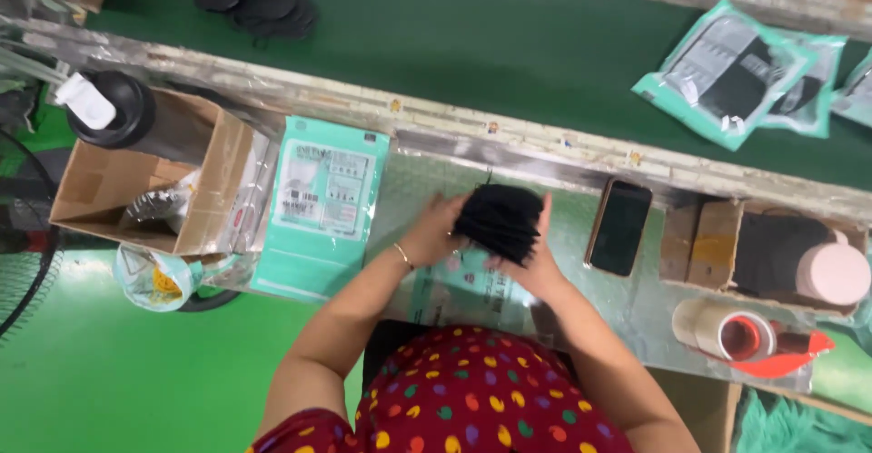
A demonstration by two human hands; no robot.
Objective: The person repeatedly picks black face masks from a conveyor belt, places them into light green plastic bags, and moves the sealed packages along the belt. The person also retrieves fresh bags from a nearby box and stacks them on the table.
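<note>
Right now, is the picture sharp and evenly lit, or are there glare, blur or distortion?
Head view: light is even and soft, with faint glare on the shiny metal worktop and the clear packets; both hands, left and right, are slightly motion-blurred around the stack of black masks; the worktop's edges run tilted and slightly bowed, which suggests a wide lens.

A stack of face masks point(500, 221) sits between the left hand point(434, 231) and right hand point(536, 262), over a pouch point(463, 294) on the table point(581, 235). A stack of pouches point(320, 208) lies left, a cardboard box point(136, 181) beyond it; a phone point(619, 227) and tape dispenser point(754, 339) lie right.
</note>
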